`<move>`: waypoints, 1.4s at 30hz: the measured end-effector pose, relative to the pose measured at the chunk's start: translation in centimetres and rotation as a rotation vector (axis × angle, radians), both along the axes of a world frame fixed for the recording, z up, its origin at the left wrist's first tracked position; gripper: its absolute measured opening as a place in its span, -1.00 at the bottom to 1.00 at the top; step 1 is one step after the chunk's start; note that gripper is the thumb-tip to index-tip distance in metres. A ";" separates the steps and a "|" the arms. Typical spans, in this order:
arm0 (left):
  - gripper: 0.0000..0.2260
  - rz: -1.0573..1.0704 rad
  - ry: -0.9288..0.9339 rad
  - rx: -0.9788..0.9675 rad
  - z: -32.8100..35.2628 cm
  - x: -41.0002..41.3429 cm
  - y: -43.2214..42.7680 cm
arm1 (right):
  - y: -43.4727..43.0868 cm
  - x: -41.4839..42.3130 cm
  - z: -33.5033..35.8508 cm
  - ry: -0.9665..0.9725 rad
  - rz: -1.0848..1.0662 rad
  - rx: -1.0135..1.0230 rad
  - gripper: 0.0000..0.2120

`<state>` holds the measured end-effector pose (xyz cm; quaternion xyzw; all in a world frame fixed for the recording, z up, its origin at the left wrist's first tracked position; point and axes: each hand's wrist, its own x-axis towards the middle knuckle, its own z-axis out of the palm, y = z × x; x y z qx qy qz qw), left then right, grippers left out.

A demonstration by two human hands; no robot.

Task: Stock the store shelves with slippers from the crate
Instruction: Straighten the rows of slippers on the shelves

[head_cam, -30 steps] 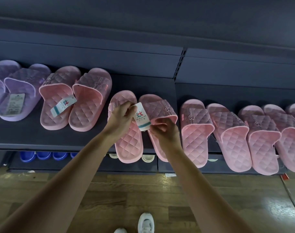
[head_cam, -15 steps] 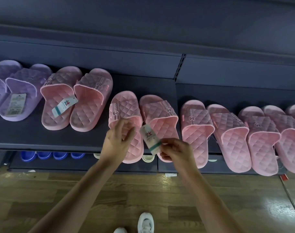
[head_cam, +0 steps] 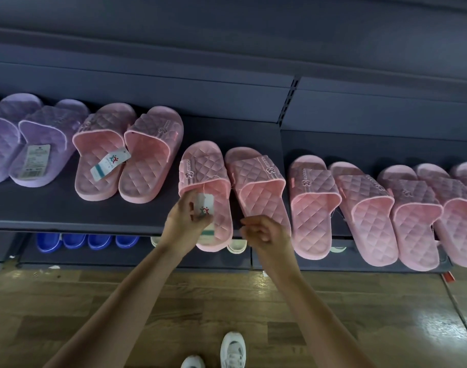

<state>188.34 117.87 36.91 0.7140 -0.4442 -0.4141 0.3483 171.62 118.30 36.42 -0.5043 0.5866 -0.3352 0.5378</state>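
A pair of pink quilted slippers lies on the dark shelf [head_cam: 67, 211], toes pointing away from me: the left slipper [head_cam: 203, 172] and the right slipper [head_cam: 257, 185]. A white paper tag [head_cam: 205, 208] hangs on a thin string from the left slipper's strap and lies over its footbed. My left hand [head_cam: 180, 221] pinches this tag at its left edge. Just in front of the right slipper's heel, my right hand [head_cam: 265, 233] hovers with loosely curled fingers and holds nothing. No crate is in view.
Another tagged pink pair [head_cam: 128, 155] and purple slippers [head_cam: 27, 144] lie to the left, with several more pink slippers [head_cam: 360, 208] to the right. Blue slippers [head_cam: 73, 240] sit on the lower shelf. My white shoes [head_cam: 232, 350] stand on the wooden floor.
My right hand let go of the tag and drew back. My left hand took the tag and laid it down onto the left slipper's footbed.
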 end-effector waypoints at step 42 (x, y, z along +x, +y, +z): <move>-0.46 -0.436 -0.769 -0.247 -5.8 0.8 -5.0 | -6.3 0.9 -4.6 1.003 0.458 -0.462 -0.23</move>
